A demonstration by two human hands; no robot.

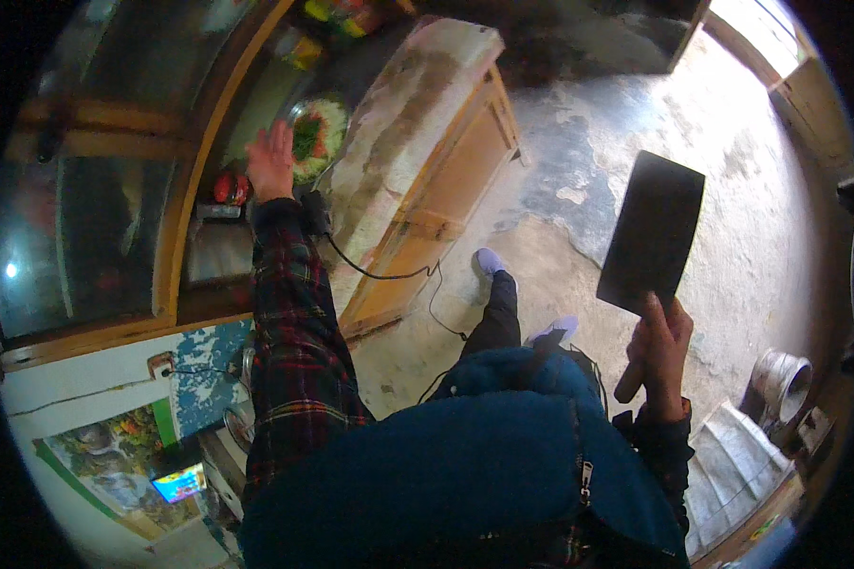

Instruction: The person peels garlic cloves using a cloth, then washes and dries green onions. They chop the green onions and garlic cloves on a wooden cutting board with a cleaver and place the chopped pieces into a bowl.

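My right hand [662, 355] grips the handle of a cleaver [651, 231]. Its broad dark blade points up and away from me, over the floor. At the upper left, my left hand [270, 162] is stretched out with its fingers extended and nothing visible in it. Just right of its fingers is a round dish of chopped vegetables [319, 136], pale around the edge with green and orange in the middle. Whether the fingers touch the dish I cannot tell. A red item [230, 189], too blurred to name, sits just left of my wrist.
A wooden cabinet [441, 171] with a worn, stained top stands right of the dish. A black cable [377, 274] hangs across its front. Glass-paned wooden frames [114, 235] are at the left. A white sack [733, 476] and a metal pot [783, 384] lie at the lower right.
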